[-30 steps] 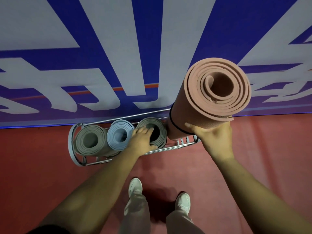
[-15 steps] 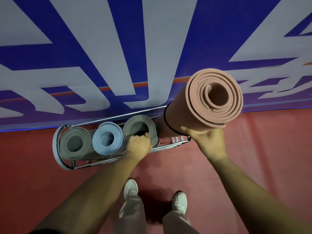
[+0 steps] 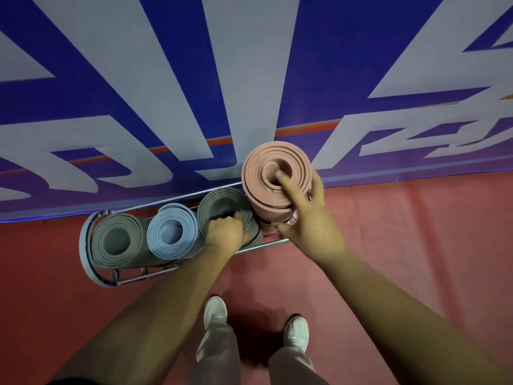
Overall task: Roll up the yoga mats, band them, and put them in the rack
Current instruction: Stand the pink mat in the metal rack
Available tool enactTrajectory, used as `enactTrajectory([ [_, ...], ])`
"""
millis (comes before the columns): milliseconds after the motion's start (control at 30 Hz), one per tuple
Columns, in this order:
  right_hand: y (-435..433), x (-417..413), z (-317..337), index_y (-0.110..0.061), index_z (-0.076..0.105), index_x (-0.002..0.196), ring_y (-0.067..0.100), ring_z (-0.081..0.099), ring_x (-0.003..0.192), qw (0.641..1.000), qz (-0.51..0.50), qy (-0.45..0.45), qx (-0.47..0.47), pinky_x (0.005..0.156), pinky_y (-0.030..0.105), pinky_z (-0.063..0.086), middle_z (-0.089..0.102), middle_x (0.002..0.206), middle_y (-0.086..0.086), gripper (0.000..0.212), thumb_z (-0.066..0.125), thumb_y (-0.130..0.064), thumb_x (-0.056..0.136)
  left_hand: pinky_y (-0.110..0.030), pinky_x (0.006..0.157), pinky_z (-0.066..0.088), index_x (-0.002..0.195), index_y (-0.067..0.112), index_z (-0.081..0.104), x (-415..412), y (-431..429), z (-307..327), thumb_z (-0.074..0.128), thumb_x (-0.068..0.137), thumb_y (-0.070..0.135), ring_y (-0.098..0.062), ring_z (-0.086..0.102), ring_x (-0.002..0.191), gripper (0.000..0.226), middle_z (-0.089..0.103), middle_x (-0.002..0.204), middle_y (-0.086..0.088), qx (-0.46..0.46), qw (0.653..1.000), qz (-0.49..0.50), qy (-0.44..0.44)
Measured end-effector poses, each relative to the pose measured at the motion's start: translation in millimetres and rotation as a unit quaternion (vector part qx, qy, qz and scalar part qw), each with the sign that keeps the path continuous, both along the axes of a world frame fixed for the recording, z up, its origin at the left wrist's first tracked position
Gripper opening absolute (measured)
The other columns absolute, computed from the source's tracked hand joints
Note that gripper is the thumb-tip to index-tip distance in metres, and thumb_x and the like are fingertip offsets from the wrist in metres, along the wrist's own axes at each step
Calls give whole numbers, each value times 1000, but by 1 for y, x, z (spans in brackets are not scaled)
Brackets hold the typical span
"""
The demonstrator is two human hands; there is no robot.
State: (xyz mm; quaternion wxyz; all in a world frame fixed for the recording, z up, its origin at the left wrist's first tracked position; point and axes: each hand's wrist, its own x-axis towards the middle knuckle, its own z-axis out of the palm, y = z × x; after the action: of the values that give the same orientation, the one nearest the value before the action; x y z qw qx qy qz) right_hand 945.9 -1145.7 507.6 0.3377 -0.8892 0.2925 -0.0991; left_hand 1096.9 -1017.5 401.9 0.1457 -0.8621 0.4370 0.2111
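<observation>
pink mat [image 3: 262, 162] in rack [image 3: 83, 245], r hand [image 3: 311, 220] grips top; l hand [image 3: 224, 232] grips green mat [image 3: 219, 200]

Blue-white banner [image 3: 249, 79], orange stripe [image 3: 305, 128]; red floor [image 3: 416, 232]; white shoes [image 3: 215, 309] below.

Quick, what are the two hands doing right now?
Left hand: closed, gripping the rim of the grey mat nearest the pink mat.
Right hand: closed, holding the pink mat.

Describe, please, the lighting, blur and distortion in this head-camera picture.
Head view: wide-angle distortion fans out the banner and bows the rack; light is dim, no glare, one dark shadow on the red floor between the shoes; the right hand on the pink mat looks slightly smeared.
</observation>
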Motion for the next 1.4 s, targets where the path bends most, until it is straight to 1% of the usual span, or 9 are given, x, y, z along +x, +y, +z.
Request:
enactTrajectory([
  [133, -6, 21, -3, -24, 53, 121, 54, 30, 139, 992, -10, 68, -104, 105, 57, 42, 5, 158, 33, 68, 86, -31, 63, -35, 78, 46, 128, 10, 43, 1, 13, -5, 56, 92, 45, -31, 68, 94, 51, 70, 105, -12, -40, 999, -3, 28],
  [233, -9, 29, 6, -20, 57, 115, 48, 59, 107, 995, -29, 81, -56, 94, 41, 51, 14, 154, 25, 61, 86, -35, 63, -35, 80, 45, 126, 10, 39, -6, 18, -8, 60, 90, 42, -31, 68, 92, 52, 71, 103, -9, -38, 999, -12, 27],
  [333, -16, 21, 19, -19, 61, 108, 43, 62, 90, 996, -64, 53, -40, 87, 39, 52, 29, 143, 14, 59, 77, -51, 61, -34, 72, 48, 121, 10, 41, -4, 14, -1, 56, 93, 32, -32, 70, 90, 39, 72, 101, -9, -39, 999, 5, 0],
  [600, -45, -25, 23, -22, 63, 103, 23, 58, 109, 999, 17, 25, -21, 98, 38, 52, 32, 140, 2, 56, 93, -32, 56, -35, 72, 51, 124, 9, 42, -2, 13, 14, 56, 94, 32, -31, 71, 87, 41, 73, 99, -9, -39, 999, 5, -22],
  [800, -59, -35, 11, -23, 59, 113, 19, 51, 123, 982, 183, 53, 9, 107, 10, 36, 24, 146, 1, 54, 86, -19, 66, -32, 65, 48, 127, 11, 46, -9, 28, 13, 60, 86, 18, -28, 72, 78, 44, 73, 89, -6, -47, 998, -29, -37],
  [933, -32, -34, 17, -20, 48, 121, 42, 43, 130, 970, 139, 166, -106, 95, 48, 52, 7, 159, 16, 64, 77, -35, 66, -24, 46, 43, 99, 13, 66, -13, 39, 13, 80, 48, 9, -22, 63, 44, 53, 65, 59, -3, -47, 994, -78, -60],
  [1033, 10, -23, 15, -11, 55, 106, 54, 41, 127, 949, 46, 267, -164, 91, 58, 48, 6, 159, 33, 88, 78, -65, 41, -24, 40, 43, 80, 14, 68, -13, 41, 7, 81, 33, 5, -22, 55, 34, 50, 59, 48, -2, -100, 988, -77, -91],
  [1167, 20, -18, 18, -17, 67, 98, 43, 48, 101, 970, 67, 193, -130, 57, 45, 58, 34, 140, 25, 59, 73, -52, 52, -30, 63, 53, 105, 12, 63, -15, 41, 9, 74, 55, 6, -25, 67, 60, 51, 69, 70, -5, -54, 996, -47, -50],
  [1400, -32, -8, 62, -21, 75, 94, 38, 46, 107, 976, 79, 139, -148, 71, 38, 51, 37, 138, 12, 67, 52, -66, 51, -35, 98, 35, 141, 17, 37, -10, 34, -16, 69, 80, 42, -24, 59, 109, 73, 63, 117, -6, -42, 999, -11, 10],
])
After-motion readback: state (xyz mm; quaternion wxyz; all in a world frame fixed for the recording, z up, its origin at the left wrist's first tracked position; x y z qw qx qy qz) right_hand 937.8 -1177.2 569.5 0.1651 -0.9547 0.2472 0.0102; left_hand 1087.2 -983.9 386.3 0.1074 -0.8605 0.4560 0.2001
